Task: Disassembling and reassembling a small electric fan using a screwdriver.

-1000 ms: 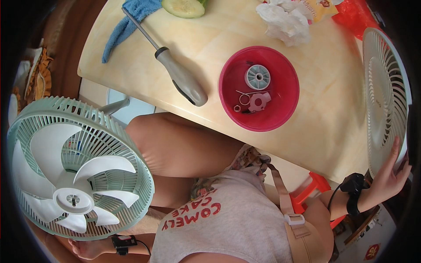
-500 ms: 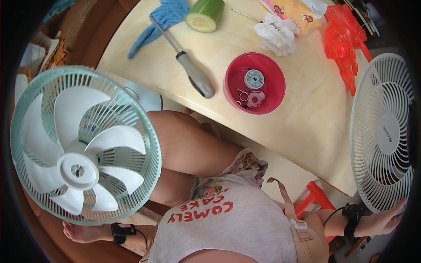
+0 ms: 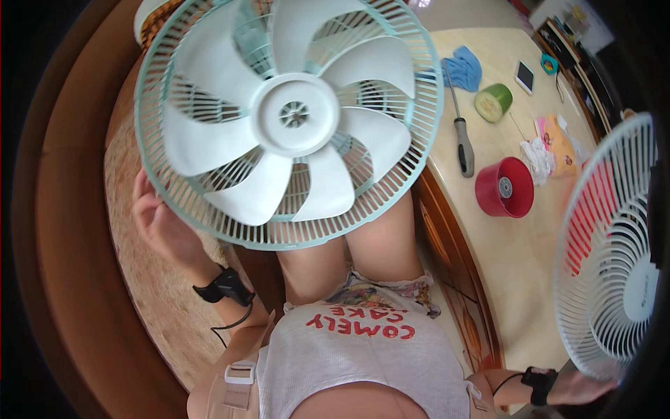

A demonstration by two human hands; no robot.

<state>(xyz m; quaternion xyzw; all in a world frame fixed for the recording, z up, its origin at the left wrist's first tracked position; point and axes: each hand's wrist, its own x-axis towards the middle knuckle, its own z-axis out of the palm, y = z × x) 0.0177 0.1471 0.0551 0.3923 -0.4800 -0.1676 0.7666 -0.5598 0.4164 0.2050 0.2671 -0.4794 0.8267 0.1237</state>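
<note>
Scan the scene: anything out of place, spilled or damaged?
The cut cucumber looks out of place: food lying near a screwdriver. The fan is uncovered in front, the white grille apart by the right hand. No spill or damage shows.

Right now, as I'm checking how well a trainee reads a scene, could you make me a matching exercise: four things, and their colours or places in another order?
1. Fan blades
2. Cloth
3. Bucket
4. Grille

A. Blue, crumpled on the table
B. Lower edge at the right hand
C. White, inside a pale green cage
D. Reddish, holding a round part

Pairs: 1-C, 2-A, 3-D, 4-B.
</note>
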